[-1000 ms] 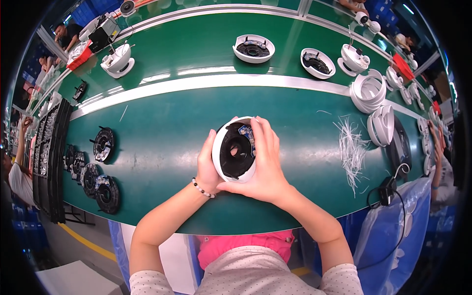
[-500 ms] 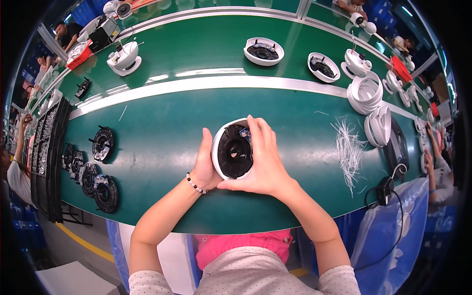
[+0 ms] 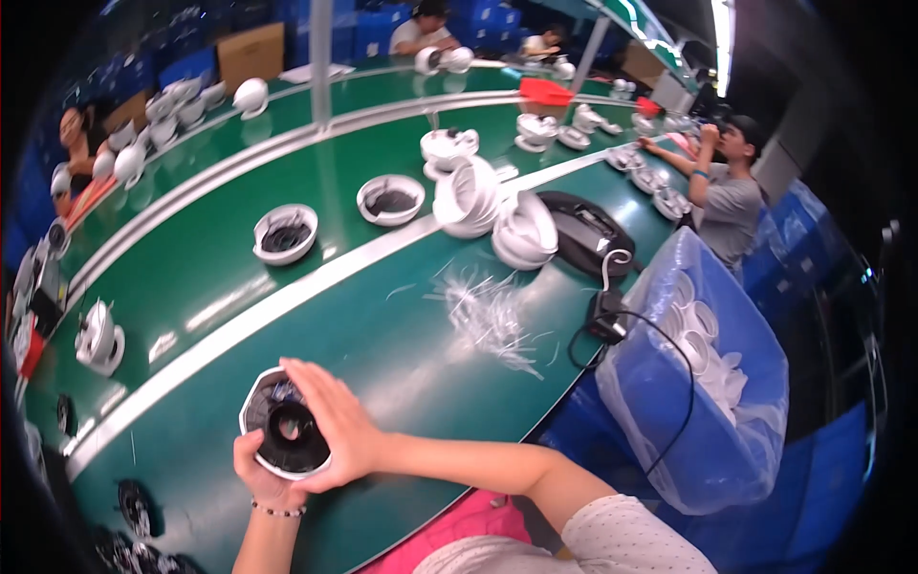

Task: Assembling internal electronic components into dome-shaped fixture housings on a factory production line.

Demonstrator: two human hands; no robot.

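Observation:
Both my hands hold a white rounded housing (image 3: 246, 413) with a black round part (image 3: 263, 407) seated inside it. A hole shows in the middle of the black part, and a small circuit board is near its upper edge. My left hand (image 3: 268, 478), with a beaded bracelet at the wrist, grips the lower left side, thumb on the rim. Around the right side curve the fingers of my right hand (image 3: 342, 432). The piece is held above the green bench (image 3: 382, 373). To the lower left lie several loose black discs with circuit boards (image 3: 137, 507).
Thin white strips (image 3: 488, 311) lie scattered on the bench. Beyond stand stacked white rings (image 3: 469, 196), a black oval device (image 3: 588, 234) and a cabled adapter (image 3: 607, 316). A plastic-lined blue bin (image 3: 765, 364) holds white parts. White housings (image 3: 285, 234) sit on the far strip; a co-worker (image 3: 732, 191) is at right.
The view has swung to the right, bringing the blue bin and a co-worker into sight. My hands still hold the housing, which now appears lower and farther left in the picture.

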